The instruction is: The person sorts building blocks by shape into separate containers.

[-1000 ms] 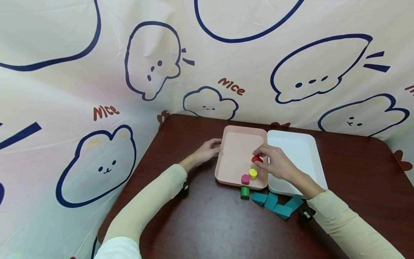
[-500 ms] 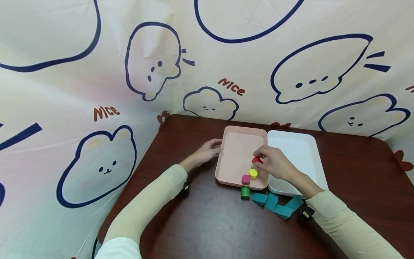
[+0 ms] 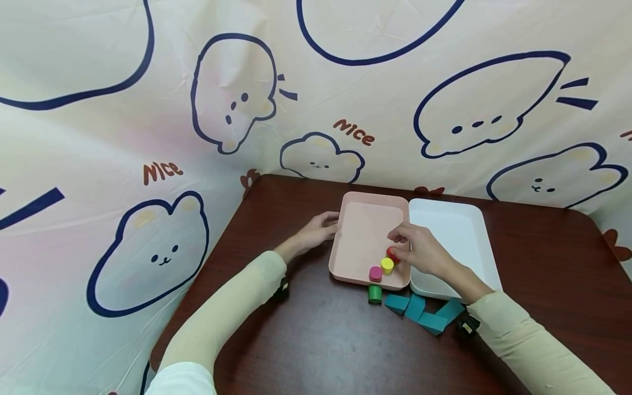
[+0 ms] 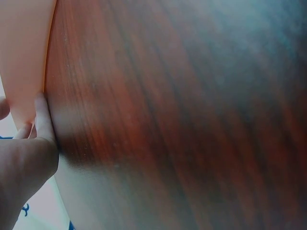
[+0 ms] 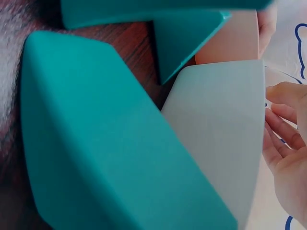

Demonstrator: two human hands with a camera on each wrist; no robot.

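Note:
In the head view my right hand (image 3: 421, 248) hovers over the right side of the pink tray (image 3: 362, 227). A small red block (image 3: 391, 253) sits in the tray just under its thumb, while the other fingers are spread apart above it. Close by stand a yellow cylinder (image 3: 387, 266) and a magenta cylinder (image 3: 376, 274). My left hand (image 3: 316, 231) rests against the tray's left wall; the left wrist view shows its loosely extended fingers (image 4: 44, 117) along the outside. In the right wrist view the white tray's wall (image 5: 216, 105) hides the red block.
Right of the pink tray, side by side with it, lies the white tray (image 3: 451, 227). A green cylinder (image 3: 375, 294) stands at the pink tray's front edge. Several teal blocks (image 3: 415, 307) lie on the dark wooden table (image 3: 316, 340), in front of the trays. A printed cloth hangs behind.
The red block, earlier between my right fingers, has come down nearer the yellow cylinder, and the fingers have parted from it. My left hand has stayed put.

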